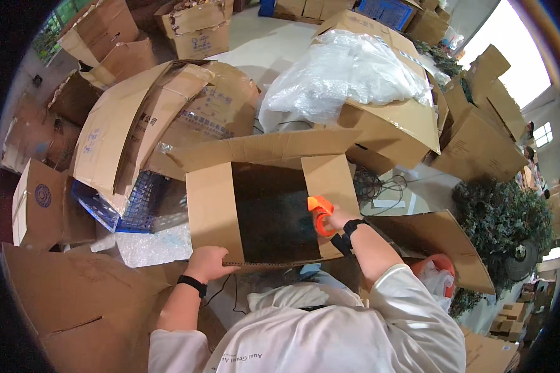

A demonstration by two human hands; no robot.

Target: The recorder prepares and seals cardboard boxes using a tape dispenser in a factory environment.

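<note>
Background: cartons (pixel 208 102), plastic film (pixel 348 68); left fingers (pixel 215 251) grip box (pixel 211 211), right fingers (pixel 338 220) clasp orange dispenser (pixel 319 203).

Shows a pale grey floor (pixel 252 46) in patches. Carries a tall, ragged-topped carton (pixel 199 40) at the far side, a smaller carton (pixel 46 208) on the left, a blue basket (pixel 140 202) nearer the middle and, just beside it, bubble wrap (pixel 158 245). Seems to bear tangled dark wires (pixel 379 186) and bushy green branches (pixel 504 214) toward the right.
</note>
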